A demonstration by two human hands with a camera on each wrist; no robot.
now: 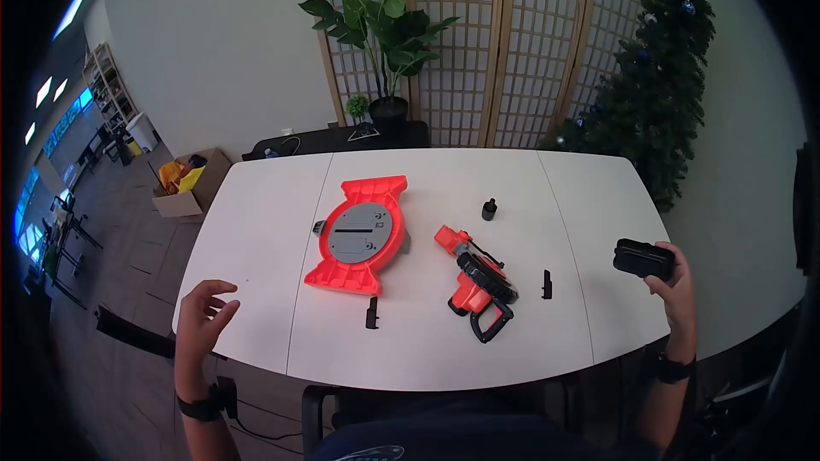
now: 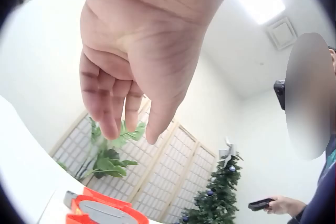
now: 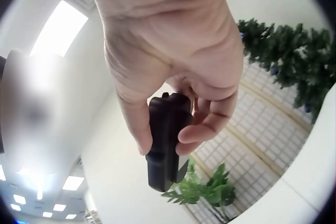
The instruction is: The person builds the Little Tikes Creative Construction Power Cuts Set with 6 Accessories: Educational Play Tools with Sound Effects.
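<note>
Near the right end of the table my right hand [image 1: 679,288] grips a black, rounded, block-like plastic part [image 1: 639,259]. The right wrist view has the thumb on one side of this black part [image 3: 164,145] and curled fingers on the other. Over the table's left edge hangs my left hand [image 1: 203,316], holding nothing, its fingers loosely bent. Closest to it is a red saw base [image 1: 395,248] with a grey round plate [image 1: 359,243]. A red and black saw head [image 1: 465,295] with a loop handle lies right of the base.
Small black pieces lie on the white table [image 1: 453,358]: one flat piece [image 1: 371,313] below the base, another flat piece [image 1: 547,284] right of the saw head, and a knob-like piece [image 1: 489,210] behind it. A chair [image 1: 318,405] stands at the front edge.
</note>
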